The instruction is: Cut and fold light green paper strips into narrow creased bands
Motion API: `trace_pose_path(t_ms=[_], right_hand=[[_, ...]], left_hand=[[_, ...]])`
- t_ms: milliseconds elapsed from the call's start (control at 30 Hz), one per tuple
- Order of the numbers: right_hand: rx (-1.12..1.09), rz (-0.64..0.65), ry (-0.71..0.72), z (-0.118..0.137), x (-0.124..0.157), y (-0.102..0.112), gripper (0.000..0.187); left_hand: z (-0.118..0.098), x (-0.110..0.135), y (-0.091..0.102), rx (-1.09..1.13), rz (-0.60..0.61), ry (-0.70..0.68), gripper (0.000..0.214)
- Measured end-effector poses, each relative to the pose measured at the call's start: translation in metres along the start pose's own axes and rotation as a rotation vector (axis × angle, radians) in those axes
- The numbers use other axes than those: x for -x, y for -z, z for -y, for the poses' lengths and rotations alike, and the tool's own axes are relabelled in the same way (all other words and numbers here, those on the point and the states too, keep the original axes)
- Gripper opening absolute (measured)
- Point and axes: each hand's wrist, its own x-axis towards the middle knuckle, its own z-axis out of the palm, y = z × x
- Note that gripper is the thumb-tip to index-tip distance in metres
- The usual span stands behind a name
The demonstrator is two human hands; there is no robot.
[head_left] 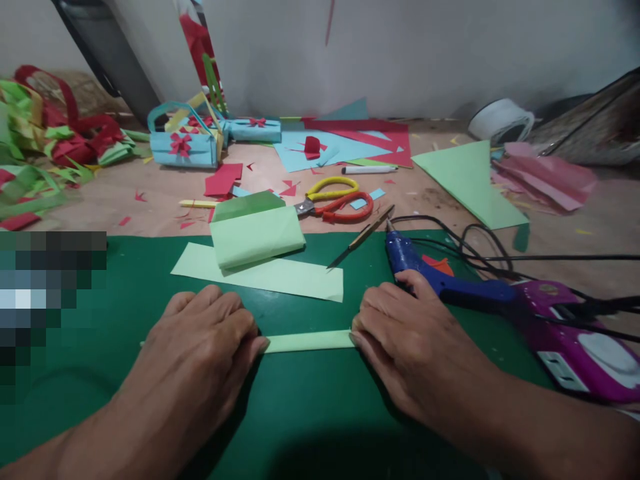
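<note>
A narrow light-green paper strip point(309, 342) stretches level between my two hands, low over the green mat point(320, 407). My left hand point(207, 350) is closed on its left part, fingers curled and thumb pressed against it. The right end is pinched by my right hand point(400, 333), whose fingers are also curled. Just beyond the strip lies a wider flat light-green paper piece point(300, 277). On that rests a folded light-green paper pouch shape point(257, 237) with a darker flap at its back.
Behind are scissors point(335, 200), a craft knife point(363, 237) and a marker point(370, 171). A blue glue gun point(410, 257) and purple power strip point(575, 340) with black cables lie right. Small blue paper bags point(183, 150) and scraps stand at the back left.
</note>
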Motion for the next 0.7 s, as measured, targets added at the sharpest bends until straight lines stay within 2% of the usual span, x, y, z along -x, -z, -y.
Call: trace_pose_path(t_ms=[333,700], right_hand=[[0.024,-0.003,0.019,-0.0016,-0.0021,-0.0014,0.024],[0.093,0.021,0.041,-0.0002,-0.0060,-0.0010,0.023]], left_hand=[[0.0004,-0.0009,-0.0010,0.041,-0.040,-0.017,0.035],[-0.0011,-0.0012,0.0001,-0.001,-0.024,-0.016,0.033]])
